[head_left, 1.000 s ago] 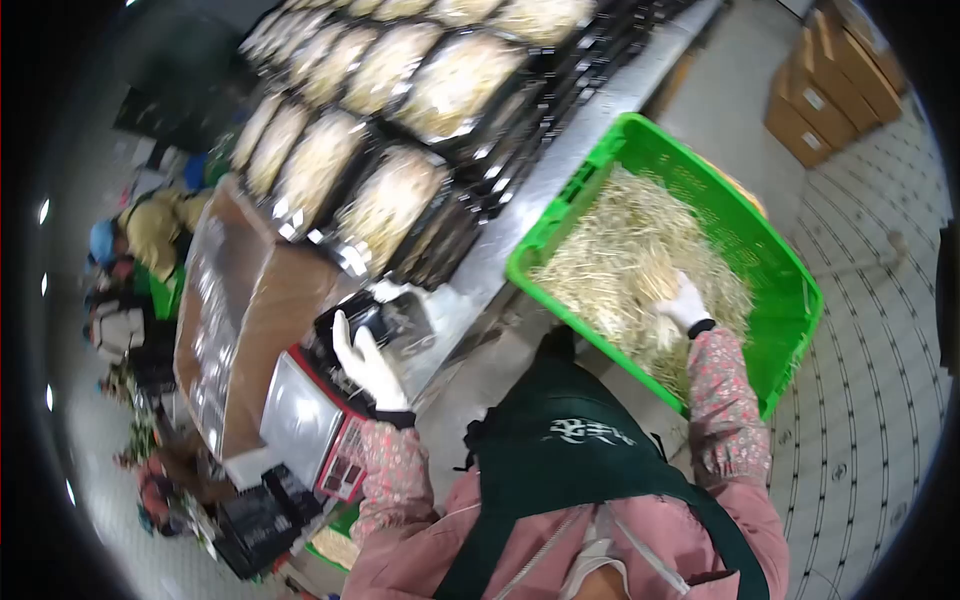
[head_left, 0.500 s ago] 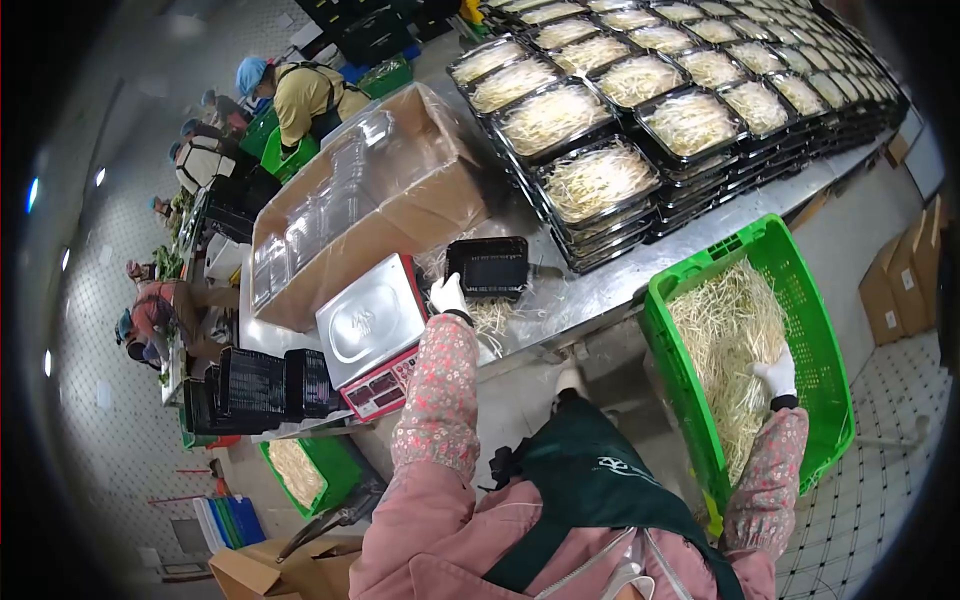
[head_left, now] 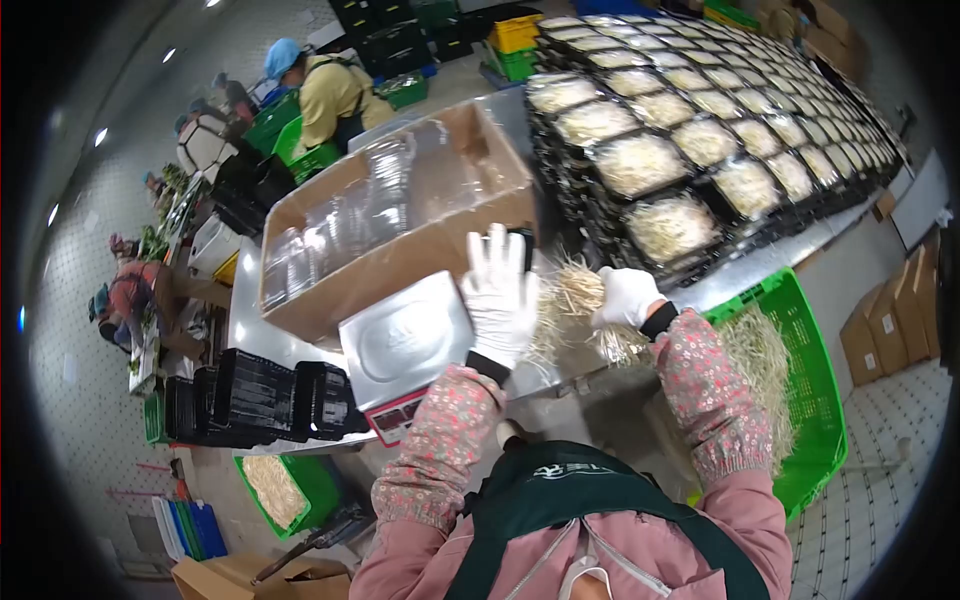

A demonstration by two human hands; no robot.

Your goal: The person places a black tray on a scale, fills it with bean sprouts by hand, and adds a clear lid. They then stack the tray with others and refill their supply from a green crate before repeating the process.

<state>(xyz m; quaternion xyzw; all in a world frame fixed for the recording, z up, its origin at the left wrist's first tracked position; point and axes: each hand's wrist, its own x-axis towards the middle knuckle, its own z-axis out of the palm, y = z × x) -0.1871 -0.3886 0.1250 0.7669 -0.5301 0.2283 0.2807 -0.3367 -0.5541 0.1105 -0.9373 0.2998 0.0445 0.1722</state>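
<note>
Bean sprouts (head_left: 572,292) are sticking out as a pale, loose bunch from the right hand (head_left: 628,297), which is curling its white-gloved fingers closed around them; some strands are pointing left toward the other hand and more are dangling below the fist. The bunch is hanging over the near edge of the steel table (head_left: 250,320), between the two hands, with its tips almost reaching the left one.

The left hand (head_left: 500,295), also gloved in white, is spreading flat with its fingers wide apart and the back of the hand facing the camera. It is gripping nothing that shows, and it is hovering just right of the scale (head_left: 405,340). A black tray (head_left: 524,238) is peeking out behind its fingertips; whether the hand is touching it cannot be told.

Below and to the right of the right hand, a green crate (head_left: 815,360) is holding more sprouts. Beyond both hands, stacked trays (head_left: 670,225) filled with sprouts are covering the far side of the table, and an open cardboard box (head_left: 400,255) lined with clear plastic is sitting behind the scale. Empty black trays (head_left: 255,400) are standing in a row at the table's left end. Farther off, a co-worker (head_left: 330,95) in a yellow top is bending over another bench.
</note>
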